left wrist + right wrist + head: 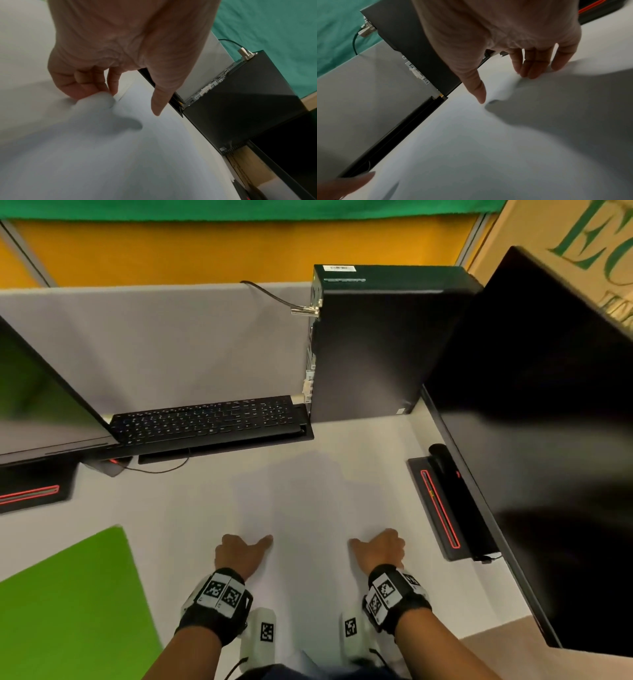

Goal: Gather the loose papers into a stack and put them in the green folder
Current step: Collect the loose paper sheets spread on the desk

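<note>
Head view: the person leans over a white desk (191, 508) with both hands down on white papers (308, 508) lying in the middle of it, square in front of them. The papers are hard to pick out against the desk, so I cannot count the sheets. The left hand (241, 554) sits at their left side and the right hand (378, 549) at their right, thumbs pointing inward toward each other. The green folder (72, 604) lies flat on the desk to the left, near the left hand but apart from the papers. A black keyboard (205, 421) lies beyond the papers, a black tower (373, 347) stands at the far right, and a dark monitor (548, 440) stands on each side.

Left wrist view: the left hand's fingers (80, 83) are curled and pinch up a raised fold at the paper's edge, while the thumb (164, 94) sticks out straight, its tip just over the sheet. The tower (240, 101) stands behind.

Right wrist view: the right hand's fingers (534, 67) bend down with their tips on the paper, which bulges up beneath them; the thumb (476, 88) points down beside the bulge. I cannot tell whether they actually pinch it. The left thumb (351, 184) shows at the bottom left corner.
</note>
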`<state>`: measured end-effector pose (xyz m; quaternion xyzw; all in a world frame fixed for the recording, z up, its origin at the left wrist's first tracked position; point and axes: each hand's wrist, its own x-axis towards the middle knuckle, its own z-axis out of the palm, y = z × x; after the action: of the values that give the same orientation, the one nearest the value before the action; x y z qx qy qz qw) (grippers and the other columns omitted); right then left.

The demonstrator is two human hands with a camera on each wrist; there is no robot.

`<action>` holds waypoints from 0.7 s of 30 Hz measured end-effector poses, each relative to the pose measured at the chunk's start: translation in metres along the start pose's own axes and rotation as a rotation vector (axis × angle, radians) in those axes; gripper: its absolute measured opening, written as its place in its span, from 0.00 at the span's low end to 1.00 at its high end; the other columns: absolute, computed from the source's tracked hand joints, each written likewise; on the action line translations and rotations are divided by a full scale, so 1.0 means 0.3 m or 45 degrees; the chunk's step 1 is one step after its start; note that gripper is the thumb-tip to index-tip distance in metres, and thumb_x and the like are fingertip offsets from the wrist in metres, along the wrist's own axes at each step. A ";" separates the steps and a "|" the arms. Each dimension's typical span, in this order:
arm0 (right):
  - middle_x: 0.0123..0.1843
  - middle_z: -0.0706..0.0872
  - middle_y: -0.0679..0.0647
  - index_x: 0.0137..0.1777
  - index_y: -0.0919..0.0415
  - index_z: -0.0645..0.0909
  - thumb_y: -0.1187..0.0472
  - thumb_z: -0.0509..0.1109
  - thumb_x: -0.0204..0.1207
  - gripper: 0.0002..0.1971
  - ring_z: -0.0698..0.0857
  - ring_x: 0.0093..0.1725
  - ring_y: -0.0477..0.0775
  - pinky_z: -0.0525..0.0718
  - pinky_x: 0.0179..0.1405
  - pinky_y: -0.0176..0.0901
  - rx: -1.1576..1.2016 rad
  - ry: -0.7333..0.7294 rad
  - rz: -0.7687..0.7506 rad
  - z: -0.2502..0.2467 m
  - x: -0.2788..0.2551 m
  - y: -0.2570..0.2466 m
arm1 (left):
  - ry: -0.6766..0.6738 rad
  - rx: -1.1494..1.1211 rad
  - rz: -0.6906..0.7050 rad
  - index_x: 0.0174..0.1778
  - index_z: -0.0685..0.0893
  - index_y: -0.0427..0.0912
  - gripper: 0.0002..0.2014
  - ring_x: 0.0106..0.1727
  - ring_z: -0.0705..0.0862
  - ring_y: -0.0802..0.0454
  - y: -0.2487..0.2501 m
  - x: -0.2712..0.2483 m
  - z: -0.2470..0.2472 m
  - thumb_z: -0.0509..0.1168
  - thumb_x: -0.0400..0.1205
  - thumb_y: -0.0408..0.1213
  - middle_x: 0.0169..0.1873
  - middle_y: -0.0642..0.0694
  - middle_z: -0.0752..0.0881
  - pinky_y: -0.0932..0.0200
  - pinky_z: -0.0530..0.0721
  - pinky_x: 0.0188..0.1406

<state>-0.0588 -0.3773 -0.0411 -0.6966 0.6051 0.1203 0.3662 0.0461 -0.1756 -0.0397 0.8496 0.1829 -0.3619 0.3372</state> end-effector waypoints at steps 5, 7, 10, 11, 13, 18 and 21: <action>0.75 0.70 0.64 0.76 0.67 0.64 0.56 0.75 0.70 0.37 0.70 0.75 0.63 0.67 0.76 0.49 0.072 -0.028 -0.099 0.023 0.006 -0.014 | 0.026 0.037 0.072 0.69 0.77 0.30 0.48 0.69 0.77 0.37 0.026 -0.001 0.019 0.68 0.62 0.66 0.68 0.32 0.80 0.48 0.76 0.71; 0.74 0.70 0.63 0.75 0.64 0.66 0.55 0.75 0.69 0.36 0.69 0.74 0.63 0.69 0.73 0.50 0.027 -0.007 -0.106 0.028 0.004 -0.010 | 0.065 0.059 0.128 0.70 0.75 0.31 0.49 0.70 0.76 0.37 0.036 -0.021 0.032 0.70 0.60 0.64 0.69 0.33 0.77 0.46 0.76 0.72; 0.76 0.63 0.61 0.78 0.62 0.62 0.54 0.77 0.67 0.41 0.64 0.75 0.63 0.70 0.73 0.56 0.004 0.036 -0.059 0.029 -0.006 -0.003 | 0.084 0.140 0.206 0.77 0.64 0.34 0.45 0.77 0.62 0.37 0.038 -0.058 0.051 0.74 0.69 0.54 0.77 0.34 0.63 0.45 0.67 0.76; 0.77 0.62 0.61 0.79 0.63 0.59 0.54 0.78 0.67 0.44 0.63 0.76 0.63 0.69 0.74 0.58 -0.008 0.045 -0.037 0.031 -0.011 0.004 | 0.087 0.182 0.195 0.78 0.63 0.38 0.44 0.78 0.59 0.36 0.031 -0.069 0.057 0.74 0.70 0.52 0.78 0.34 0.59 0.44 0.65 0.76; 0.78 0.62 0.62 0.80 0.63 0.56 0.54 0.79 0.66 0.47 0.63 0.77 0.63 0.69 0.74 0.60 -0.043 0.056 -0.010 0.032 -0.012 0.023 | 0.091 0.224 0.180 0.77 0.64 0.43 0.42 0.77 0.57 0.35 0.020 -0.088 0.072 0.74 0.69 0.50 0.77 0.34 0.57 0.42 0.66 0.73; 0.77 0.64 0.63 0.79 0.65 0.57 0.53 0.82 0.63 0.50 0.64 0.77 0.64 0.72 0.72 0.62 -0.072 0.051 0.003 0.019 0.010 0.030 | 0.067 0.104 0.178 0.75 0.68 0.44 0.38 0.70 0.70 0.33 0.038 -0.079 0.068 0.75 0.70 0.46 0.74 0.32 0.62 0.47 0.71 0.71; 0.76 0.65 0.63 0.79 0.64 0.57 0.54 0.83 0.62 0.50 0.65 0.76 0.65 0.72 0.72 0.63 -0.044 0.053 0.016 0.017 0.014 0.033 | 0.114 -0.073 0.179 0.68 0.70 0.41 0.34 0.57 0.79 0.37 0.035 -0.066 0.042 0.78 0.68 0.42 0.68 0.31 0.71 0.51 0.78 0.62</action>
<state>-0.0656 -0.3770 -0.0508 -0.7015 0.6146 0.1185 0.3407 0.0322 -0.1933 -0.0270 0.8657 0.1480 -0.2936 0.3773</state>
